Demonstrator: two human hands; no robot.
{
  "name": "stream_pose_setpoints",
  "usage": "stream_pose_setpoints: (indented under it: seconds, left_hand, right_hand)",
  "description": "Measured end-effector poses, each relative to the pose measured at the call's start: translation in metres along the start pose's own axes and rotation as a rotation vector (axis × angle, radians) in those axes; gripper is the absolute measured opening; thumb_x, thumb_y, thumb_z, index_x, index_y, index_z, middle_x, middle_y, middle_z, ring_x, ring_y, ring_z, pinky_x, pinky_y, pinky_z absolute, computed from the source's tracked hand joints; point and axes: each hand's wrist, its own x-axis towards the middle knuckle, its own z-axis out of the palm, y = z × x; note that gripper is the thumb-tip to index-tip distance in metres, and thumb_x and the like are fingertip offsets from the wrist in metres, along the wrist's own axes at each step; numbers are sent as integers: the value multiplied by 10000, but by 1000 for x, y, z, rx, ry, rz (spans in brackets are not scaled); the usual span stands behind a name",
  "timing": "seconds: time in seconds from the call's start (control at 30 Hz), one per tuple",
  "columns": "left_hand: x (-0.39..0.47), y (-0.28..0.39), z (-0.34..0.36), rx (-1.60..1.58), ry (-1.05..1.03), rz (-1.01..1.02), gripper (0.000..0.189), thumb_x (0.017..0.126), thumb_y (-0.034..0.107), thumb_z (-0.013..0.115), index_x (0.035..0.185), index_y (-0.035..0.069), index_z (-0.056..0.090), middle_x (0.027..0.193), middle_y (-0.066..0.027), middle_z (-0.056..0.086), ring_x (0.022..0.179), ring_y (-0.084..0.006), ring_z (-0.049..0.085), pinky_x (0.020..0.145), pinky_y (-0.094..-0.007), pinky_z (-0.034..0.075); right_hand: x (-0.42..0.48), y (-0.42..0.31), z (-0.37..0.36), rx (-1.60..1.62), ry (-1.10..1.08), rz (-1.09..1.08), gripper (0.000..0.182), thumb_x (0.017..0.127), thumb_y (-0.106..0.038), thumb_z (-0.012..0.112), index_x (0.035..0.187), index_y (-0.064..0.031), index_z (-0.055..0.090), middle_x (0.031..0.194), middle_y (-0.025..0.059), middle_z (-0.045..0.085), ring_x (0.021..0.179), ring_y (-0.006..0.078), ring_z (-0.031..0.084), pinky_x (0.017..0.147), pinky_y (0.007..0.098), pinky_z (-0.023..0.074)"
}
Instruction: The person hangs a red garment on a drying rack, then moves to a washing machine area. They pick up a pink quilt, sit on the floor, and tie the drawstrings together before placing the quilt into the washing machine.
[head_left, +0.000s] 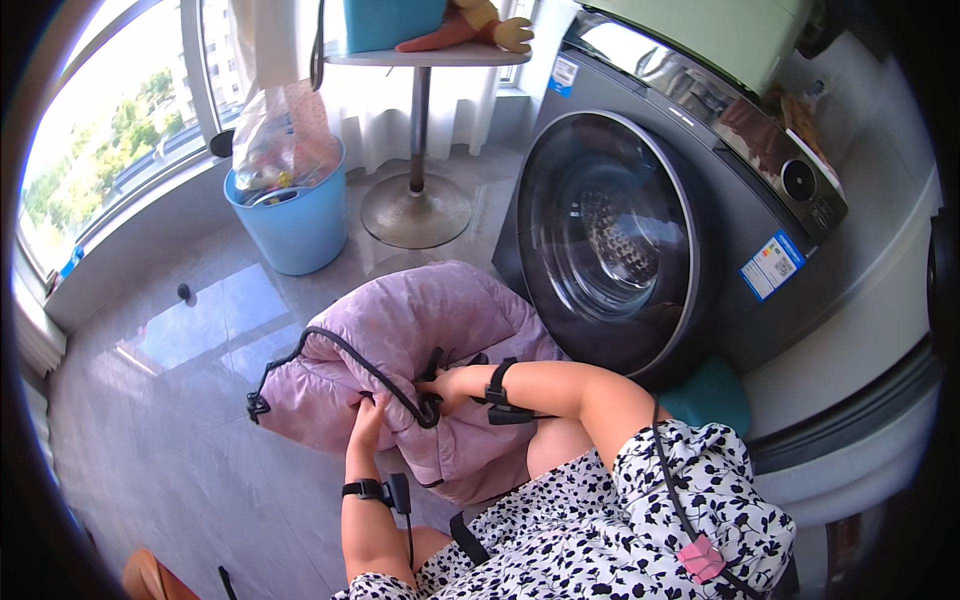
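Note:
A pink padded jacket (442, 307) with black trim lies bunched on the floor and over my lap. My left hand (369, 409) grips a fold of it near the black edging, fingers partly hidden by the fabric. Close by on the right, my right hand (446, 386) is at the jacket's dark trim and straps; its fingertips are tucked into the folds. Each forearm wears a black strap with a small device. Behind the jacket stands a dark front-loading washing machine (720, 300), its round glass door shut.
A blue bucket (289, 232) holding plastic bags stands by the window. Beside it is the round metal base (416, 214) of a pedestal table. A teal container (709, 394) sits below the washer, and a small dark ball (183, 291) lies on the tiles.

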Motion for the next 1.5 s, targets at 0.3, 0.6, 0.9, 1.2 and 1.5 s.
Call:
stream_pose_setpoints:
  seconds: [0.3,0.6,0.9,1.2,1.5]
  left_hand:
    - [24,11,32,-48,739,-20,626,734,318,798,1031,-193,591,987,-197,655,820,-254,606,777,-388,491]
    - [-11,98,-72,-610,436,382,514,946,345,542,1231,-82,566,1170,-154,616,1076,-253,593,989,-359,442]
    - [-135,186,-131,-640,542,623,548,1000,381,423,1346,-41,474,1313,-151,538,1202,-251,516,1055,-359,382]
    - [-210,139,-172,-621,634,602,560,1004,391,404,1360,-36,460,1332,-151,524,1216,-261,505,1067,-367,370]
    - [-260,130,-154,-635,670,620,571,1007,401,384,1374,-32,446,1352,-152,510,1229,-271,494,1080,-375,357]
  right_hand:
    - [-120,-39,-86,-38,380,63,566,776,-351,754,1245,-72,605,1218,145,614,1123,352,581,949,410,469]
    - [-394,12,-65,-498,1768,617,539,924,-218,623,1405,-61,436,1378,196,419,1247,399,459,1060,475,360]
    - [-315,33,-18,186,1688,245,879,864,-252,634,1513,37,116,1577,279,82,1482,363,83,1186,429,131]
    - [-189,-56,-82,-411,1732,49,850,776,-235,640,1511,-56,251,1557,255,187,1446,432,173,1162,532,151]
    - [-93,-100,-156,-593,1627,-175,156,815,-213,572,860,-67,599,1388,166,479,1410,308,319,1151,475,227]
